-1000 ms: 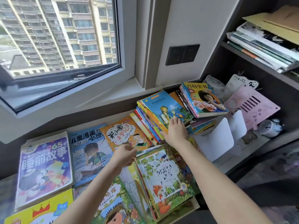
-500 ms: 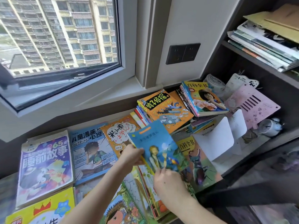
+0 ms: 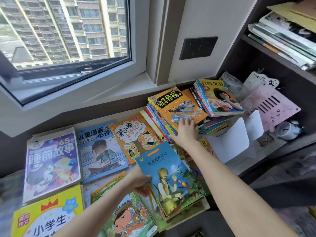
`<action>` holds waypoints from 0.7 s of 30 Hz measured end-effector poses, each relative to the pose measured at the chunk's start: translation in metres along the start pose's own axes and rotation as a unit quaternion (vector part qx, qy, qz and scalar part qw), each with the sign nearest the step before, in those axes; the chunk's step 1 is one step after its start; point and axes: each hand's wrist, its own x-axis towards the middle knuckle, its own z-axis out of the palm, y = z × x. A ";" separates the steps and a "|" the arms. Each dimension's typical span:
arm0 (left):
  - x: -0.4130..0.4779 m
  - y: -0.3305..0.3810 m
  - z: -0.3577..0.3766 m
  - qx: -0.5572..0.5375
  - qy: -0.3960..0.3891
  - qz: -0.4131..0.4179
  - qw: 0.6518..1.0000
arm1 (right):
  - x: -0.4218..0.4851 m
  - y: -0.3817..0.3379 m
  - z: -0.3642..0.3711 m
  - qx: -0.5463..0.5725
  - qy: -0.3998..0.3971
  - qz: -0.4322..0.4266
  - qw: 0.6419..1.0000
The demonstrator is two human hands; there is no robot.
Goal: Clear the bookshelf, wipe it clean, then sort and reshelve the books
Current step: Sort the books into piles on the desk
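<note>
Nearest, lower left: yellow book with a red crown (image 3: pixel 47 218), flat, cut off by the frame edge; just right of it a green-bordered book with a cartoon child's face (image 3: pixel 126 218). Left hand (image 3: pixel 140 182) pinches the left edge of the blue book (image 3: pixel 171 177), thumb on the cover, fingers curled beneath. The blue book sits tilted on top of a low stack at the near right, cover up, showing a bearded figure and a parrot. Middle row on the ledge (image 3: pixel 95 121), left to right, flat and edge to edge: purple storybook (image 3: pixel 51 161), blue comic book (image 3: pixel 100 151), orange cartoon book (image 3: pixel 136 135); the blue book's far corner overlaps the last. Right hand (image 3: pixel 185 132) is stretched forward, fingers straight and slightly spread, tips resting on the near edge of the orange detective book (image 3: pixel 177 106); it grips nothing. That book tops a slumped pile leaning left. Just right, another pile topped by an encyclopedia volume (image 3: pixel 220 98). White bookend (image 3: pixel 229 139) stands beside the piles; pink slotted board (image 3: pixel 271 106) leans farther right, inside the bookshelf (image 3: pixel 256 47). Upper shelf holds a stack of papers (image 3: pixel 283 38). Farthest: wall socket panel (image 3: pixel 198 47), window (image 3: pixel 68 40), apartment blocks outside.
</note>
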 end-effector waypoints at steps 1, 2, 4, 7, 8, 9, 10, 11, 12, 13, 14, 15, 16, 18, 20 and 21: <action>0.000 0.001 -0.001 0.012 -0.003 0.004 1.000 | 0.002 0.000 0.004 -0.018 0.008 -0.001 1.000; 0.000 0.003 -0.001 0.017 -0.004 0.010 1.000 | 0.004 0.000 0.006 -0.029 0.018 -0.005 0.999; 0.003 0.007 0.003 0.024 0.000 0.018 1.000 | 0.004 0.000 0.005 -0.041 0.016 -0.021 0.999; 0.006 0.009 0.014 0.030 0.003 -0.005 1.000 | 0.001 0.002 0.003 -0.068 0.019 -0.042 0.997; 0.006 0.008 0.017 0.031 0.004 -0.014 0.999 | -0.001 0.003 0.001 -0.075 0.026 -0.051 0.996; 0.004 0.007 0.019 0.026 0.006 -0.020 0.999 | -0.004 0.004 -0.004 -0.077 0.044 -0.067 0.994; 0.004 0.006 0.017 0.022 0.008 -0.024 0.999 | -0.007 0.005 -0.008 -0.077 0.061 -0.087 0.991; 0.003 0.006 0.013 0.020 0.015 -0.023 0.999 | -0.012 0.006 -0.012 -0.075 0.090 -0.110 0.987; 0.003 0.006 0.006 0.019 0.029 -0.014 0.999 | -0.018 0.006 -0.016 -0.074 0.132 -0.136 0.979; 0.002 0.008 -0.003 -0.002 0.048 0.005 0.999 | -0.026 0.005 -0.020 -0.065 0.180 -0.169 0.967; 0.001 0.011 -0.013 -0.045 0.061 0.033 0.997 | -0.037 0.002 -0.023 -0.049 0.234 -0.197 0.951; -0.003 0.015 -0.023 -0.107 0.058 0.067 0.990 | -0.049 -0.002 -0.025 -0.039 0.282 -0.221 0.933; -0.007 0.021 -0.032 -0.176 0.036 0.102 0.978 | -0.063 -0.008 -0.024 -0.033 0.317 -0.241 0.917; -0.020 0.037 -0.045 -0.317 -0.021 0.150 0.936 | -0.091 -0.025 -0.010 -0.011 0.342 -0.274 0.899; -0.028 0.050 -0.051 -0.396 -0.011 0.172 0.902 | -0.114 -0.043 0.003 0.031 0.343 -0.297 0.891; -0.032 0.052 -0.052 -0.393 0.031 0.169 0.903 | -0.122 -0.049 0.008 0.056 0.326 -0.308 0.892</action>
